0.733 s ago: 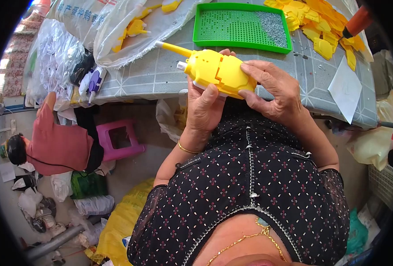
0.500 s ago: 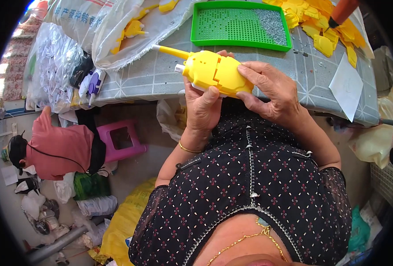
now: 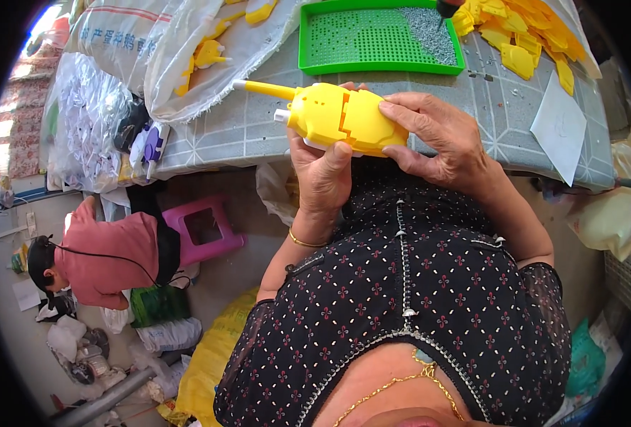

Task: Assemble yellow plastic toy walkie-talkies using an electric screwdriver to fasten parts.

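A yellow plastic toy body [image 3: 340,117] with a long thin yellow nozzle pointing left is held above the near edge of the table. My left hand [image 3: 322,178] grips it from underneath, thumb up along its side. My right hand [image 3: 440,139] lies over its right end with the fingers spread on top. Behind it on the table stands a green perforated tray [image 3: 372,35] with small grey screws piled in its right corner. A heap of loose yellow plastic parts [image 3: 525,39] lies at the back right.
The table [image 3: 258,128] has a grey patterned cover. A white paper sheet [image 3: 561,132] lies at its right. Clear bags with yellow parts [image 3: 208,50] and white pieces [image 3: 87,121] sit at the left. Below left, a person in a pink top [image 3: 105,256] crouches by a pink stool [image 3: 201,228].
Both hands keep their hold on the yellow toy body, which barely shifts. The crouching person at the left has turned and leaned lower.
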Available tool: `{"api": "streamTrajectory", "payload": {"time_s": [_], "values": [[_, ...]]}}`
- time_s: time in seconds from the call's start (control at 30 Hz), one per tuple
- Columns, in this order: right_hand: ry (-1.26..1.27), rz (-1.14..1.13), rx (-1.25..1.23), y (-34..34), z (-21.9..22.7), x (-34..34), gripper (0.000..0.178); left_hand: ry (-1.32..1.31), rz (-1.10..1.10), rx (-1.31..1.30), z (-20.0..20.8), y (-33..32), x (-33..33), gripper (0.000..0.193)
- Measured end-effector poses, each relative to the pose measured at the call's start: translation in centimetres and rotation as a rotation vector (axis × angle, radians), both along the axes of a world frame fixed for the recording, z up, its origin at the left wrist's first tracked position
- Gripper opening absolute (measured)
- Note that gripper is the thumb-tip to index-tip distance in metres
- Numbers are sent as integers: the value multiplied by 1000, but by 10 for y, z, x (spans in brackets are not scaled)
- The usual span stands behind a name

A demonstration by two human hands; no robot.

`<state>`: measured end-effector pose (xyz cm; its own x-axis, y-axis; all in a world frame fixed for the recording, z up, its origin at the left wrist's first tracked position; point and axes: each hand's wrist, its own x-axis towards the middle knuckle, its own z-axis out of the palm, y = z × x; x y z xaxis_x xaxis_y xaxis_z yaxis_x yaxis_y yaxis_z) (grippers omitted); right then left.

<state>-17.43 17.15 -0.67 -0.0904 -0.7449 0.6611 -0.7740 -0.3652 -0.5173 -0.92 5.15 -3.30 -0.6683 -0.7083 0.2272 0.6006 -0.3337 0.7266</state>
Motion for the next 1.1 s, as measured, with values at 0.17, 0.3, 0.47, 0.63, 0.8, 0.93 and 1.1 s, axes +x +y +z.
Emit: {"api": "streamTrajectory", "payload": {"time_s": [0.17,0.3,0.47,0.63,0.8,0.93,1.1], "values": [[-51,31,2,1,1,-1,54,-1,11,11,-1,-2,-1,86],[-69,27,-5,-1,-1,-1,53,20,-1,46,1,0,-2,86],[-59,27,-28,-1,-1,0,53,8,12,-18,0,-1,-3,88],[-37,22,-40,1,0,0,53,-31,31,-36,0,1,-2,88],[-34,27,-37,0,-3,0,56,-24,31,-55,2,4,-2,94],[10,42,-30,-1,-4,1,57,-54,6,-61,-2,1,6,98],[27,9,24,-6,-13,3,54,-75,38,-36,-16,4,4,86]]}}
